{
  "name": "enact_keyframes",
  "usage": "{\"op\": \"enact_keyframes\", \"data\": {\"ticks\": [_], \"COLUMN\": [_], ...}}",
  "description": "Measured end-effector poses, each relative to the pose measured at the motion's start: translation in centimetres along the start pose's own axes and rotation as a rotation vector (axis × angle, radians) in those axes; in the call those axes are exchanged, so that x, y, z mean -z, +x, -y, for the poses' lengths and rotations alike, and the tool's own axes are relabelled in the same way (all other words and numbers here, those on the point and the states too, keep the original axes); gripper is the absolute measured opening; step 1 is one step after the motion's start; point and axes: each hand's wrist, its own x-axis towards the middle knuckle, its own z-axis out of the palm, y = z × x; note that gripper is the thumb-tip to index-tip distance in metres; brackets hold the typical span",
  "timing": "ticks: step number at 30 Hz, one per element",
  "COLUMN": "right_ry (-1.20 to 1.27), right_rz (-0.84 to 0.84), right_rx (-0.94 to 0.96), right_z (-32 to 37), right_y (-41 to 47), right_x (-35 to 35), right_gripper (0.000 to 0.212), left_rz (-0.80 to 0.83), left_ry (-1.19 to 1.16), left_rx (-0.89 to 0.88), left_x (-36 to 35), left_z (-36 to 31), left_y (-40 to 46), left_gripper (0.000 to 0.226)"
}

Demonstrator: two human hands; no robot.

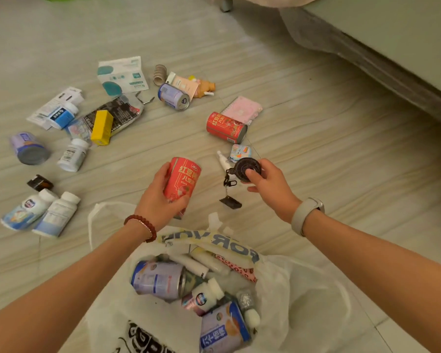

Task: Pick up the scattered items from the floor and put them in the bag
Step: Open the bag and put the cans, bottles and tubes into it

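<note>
My left hand (156, 200) grips a red can (182, 182) upright, just above the far edge of the white plastic bag (285, 281). To its right, my right hand (267, 184) pinches a round black keychain (245, 169) whose clip and black tag (230, 202) dangle below. The open bag lies on the floor between my forearms and holds several cans, bottles and tubes. Scattered on the floor beyond: a second red can (225, 127), a purple can (173, 96), a pink notebook (242, 109), a yellow box (102, 127) and white pill bottles (73, 154).
More items lie at the left: a purple can (29, 148), two white bottles (40, 212), a small dark jar (40, 182), a blue-label bottle (63, 115), a mask packet (122, 75). A small white tube (223, 160) and sticker (239, 151) lie near my right hand. A pale furniture edge (392, 54) runs along the right.
</note>
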Motion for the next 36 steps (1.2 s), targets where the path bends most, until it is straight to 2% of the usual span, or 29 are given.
{"op": "enact_keyframes", "data": {"ticks": [5,9,11,14,16,19,21,23,25,28,29,31,33,36], "right_ry": [0.156,0.12,0.145,-0.006,-0.155,-0.421,-0.532,-0.664,-0.788,-1.002,-1.07,-1.167,-1.221,-1.275], "right_rz": [0.098,0.172,0.226,0.351,0.374,0.307,0.354,0.449,0.497,0.551,0.564,0.596,0.647,0.687], "right_rx": [0.018,0.042,-0.003,-0.081,-0.108,-0.117,-0.154,-0.15,-0.036,0.227,0.309,0.462,0.547,0.615], "right_z": [3.1,4.5,4.5,3.4,1.9,-0.5,-1.9,-3.0,-3.3,-3.8,-4.0,-4.5,-4.9,-5.2], "right_y": [-4.2,-7.4,-8.4,-9.7,-10.2,-10.6,-11.1,-11.8,-12.4,-12.8,-12.8,-12.4,-11.4,-10.1], "right_x": [0.1,0.1,0.1,-0.5,-1.2,-1.9,-2.3,-2.7,-2.9,-3.2,-3.4,-3.9,-4.4,-5.0], "right_gripper": [0.018,0.019,0.019,0.015,0.012,0.017,0.012,0.018,0.024,0.048,0.054,0.06,0.065,0.067], "left_rz": [0.235,0.445,0.545,0.632,0.63,0.563,0.53,0.527,0.558,0.511,0.454,0.336,0.301,0.308], "left_ry": [0.061,0.388,0.526,0.552,0.509,0.442,0.49,0.58,0.637,0.709,0.707,0.688,0.698,0.727], "left_rx": [-0.139,-0.358,-0.386,-0.329,-0.266,-0.174,-0.188,-0.243,-0.243,-0.231,-0.299,-0.556,-0.763,-0.923], "left_x": [3.2,3.5,3.1,2.1,1.3,0.1,-0.8,-1.8,-2.3,-1.5,-1.1,-0.1,0.6,1.1], "left_z": [-0.9,0.3,1.4,2.5,2.7,2.8,2.8,2.9,2.9,3.3,3.5,4.0,4.9,6.0], "left_y": [-4.4,-7.2,-8.7,-10.6,-11.1,-11.1,-11.1,-11.4,-11.9,-12.5,-12.8,-13.7,-15.0,-16.8], "left_gripper": [0.082,0.088,0.089,0.09,0.092,0.093,0.09,0.086,0.092,0.102,0.097,0.069,0.047,0.049]}}
